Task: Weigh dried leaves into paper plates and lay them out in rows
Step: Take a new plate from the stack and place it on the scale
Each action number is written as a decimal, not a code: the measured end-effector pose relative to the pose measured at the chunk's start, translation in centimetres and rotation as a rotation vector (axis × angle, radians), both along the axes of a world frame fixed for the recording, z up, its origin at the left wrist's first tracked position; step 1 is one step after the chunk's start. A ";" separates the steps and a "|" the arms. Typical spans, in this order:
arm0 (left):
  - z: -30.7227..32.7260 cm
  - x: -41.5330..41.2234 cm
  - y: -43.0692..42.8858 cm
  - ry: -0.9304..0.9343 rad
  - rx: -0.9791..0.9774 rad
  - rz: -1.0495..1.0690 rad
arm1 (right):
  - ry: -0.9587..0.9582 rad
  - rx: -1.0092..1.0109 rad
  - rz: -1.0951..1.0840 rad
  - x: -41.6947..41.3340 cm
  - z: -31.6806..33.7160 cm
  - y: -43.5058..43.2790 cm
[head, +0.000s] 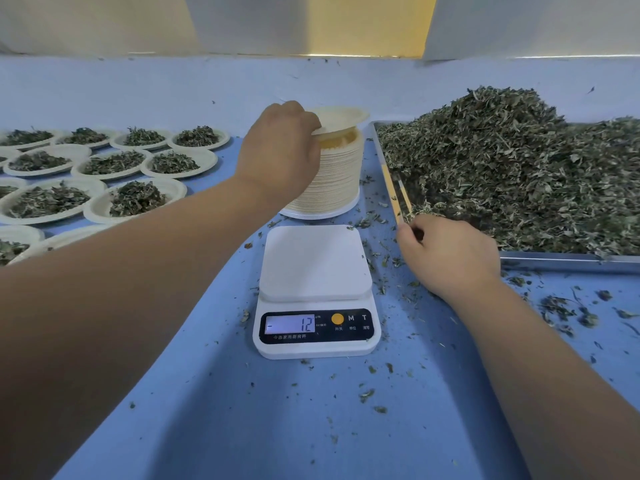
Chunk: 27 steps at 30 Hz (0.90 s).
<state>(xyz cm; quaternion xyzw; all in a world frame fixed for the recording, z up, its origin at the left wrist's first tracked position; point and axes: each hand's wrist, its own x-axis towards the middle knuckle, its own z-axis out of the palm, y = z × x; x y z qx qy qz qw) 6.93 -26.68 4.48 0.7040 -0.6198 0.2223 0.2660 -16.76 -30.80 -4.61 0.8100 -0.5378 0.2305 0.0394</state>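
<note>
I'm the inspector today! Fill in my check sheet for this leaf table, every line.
Surface: table, covered in blue.
Job's things: scale, bare, reads minus 12; plate stack; tray heaped with leaves; filled plates in rows at left.
Clutter: leaf crumbs around scale and tray.
Hands: left hand pinches top plate; right hand curled at tray corner, contents unclear.
Cables: nothing seen.
Surroundings: pale wall behind.

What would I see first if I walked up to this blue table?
The big heap of dried leaves piled on the metal tray at the right would catch your eye first. Next come the rows of leaf-filled paper plates at the left. In the middle sits a white scale with no plate on it, and behind it the left hand pinches the top plate of a tall stack.
</note>
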 end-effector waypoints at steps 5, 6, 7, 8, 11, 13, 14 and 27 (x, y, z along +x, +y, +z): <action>-1.9 -0.5 1.4 0.026 -0.147 -0.140 | -0.036 -0.004 -0.007 0.0 -0.1 0.0; -2.3 -0.7 1.8 0.047 -0.177 -0.174 | -0.063 0.000 -0.010 -0.1 0.0 0.1; -2.7 -0.8 2.3 0.071 -0.203 -0.201 | -0.101 0.006 -0.009 -0.1 0.1 0.2; -3.1 -0.9 2.8 0.089 -0.219 -0.219 | -0.150 0.011 -0.001 -0.1 0.1 0.2; -4.0 -0.9 3.9 0.083 -0.244 -0.254 | -0.365 0.012 0.033 -0.1 0.5 0.6; -4.6 -0.9 4.7 0.036 -0.300 -0.273 | -0.501 0.008 0.058 -0.1 0.6 0.9; -5.0 -0.9 5.1 0.018 -0.319 -0.284 | -0.559 0.008 0.074 -0.1 0.7 1.0; -9.2 1.5 11.2 0.449 -0.326 -0.237 | -0.641 -0.128 0.421 1.8 -0.1 2.6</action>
